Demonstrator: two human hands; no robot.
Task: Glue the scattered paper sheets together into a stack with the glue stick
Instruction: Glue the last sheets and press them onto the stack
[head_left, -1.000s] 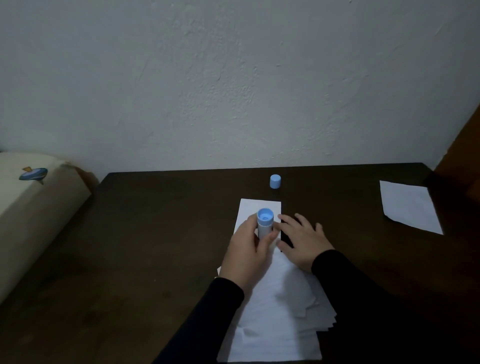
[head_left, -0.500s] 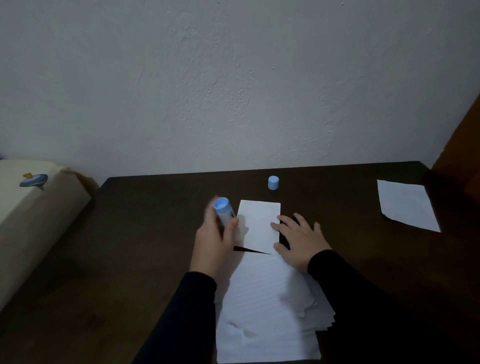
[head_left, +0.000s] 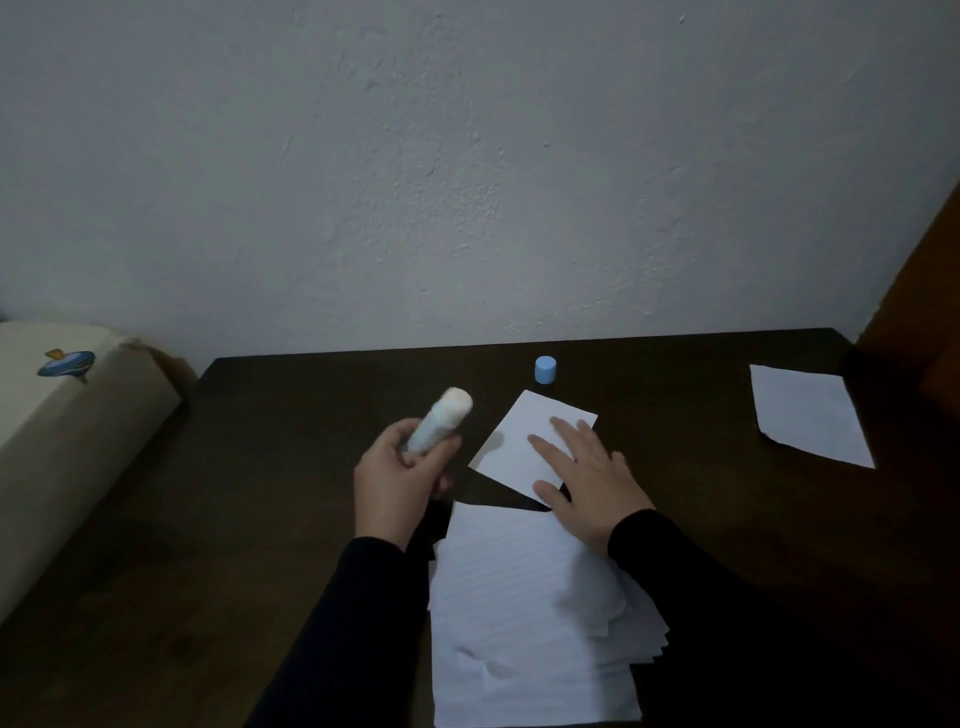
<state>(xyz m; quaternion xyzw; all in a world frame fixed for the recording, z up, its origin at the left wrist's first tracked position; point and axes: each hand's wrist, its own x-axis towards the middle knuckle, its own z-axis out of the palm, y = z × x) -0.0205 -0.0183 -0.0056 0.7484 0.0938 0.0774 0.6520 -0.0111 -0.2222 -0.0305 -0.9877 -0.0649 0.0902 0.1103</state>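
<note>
The glue stick (head_left: 439, 423) is held in the left hand (head_left: 397, 480), lifted clear of the dark wooden table (head_left: 260, 493), with the fingers wrapped round its lower barrel and the uncapped, pale glue tip pointing up and away. Its blue cap (head_left: 545, 370) stands upright near the far edge of the table, just beyond a small loose sheet (head_left: 514, 441). That sheet lies skewed and is pinned flat by the straight, spread fingers of the right hand (head_left: 582, 478), which grasp nothing. Just nearer the person, a stack of lined sheets (head_left: 524, 623) is spread, its edges uneven on the right. Another loose sheet (head_left: 810, 413) lies well apart at the far right. The stick is judged light and rigid, best held by the barrel, since the exposed tip is likely soft and tacky. The paper is judged thin, limp and easily creased or slid on the smooth tabletop, so a flat palm or an edge pinch would suit it. A rough white plastered wall (head_left: 467, 182) rises behind the table, and a cream cushioned object (head_left: 67, 415) with a small blue motif sits at the left.
</note>
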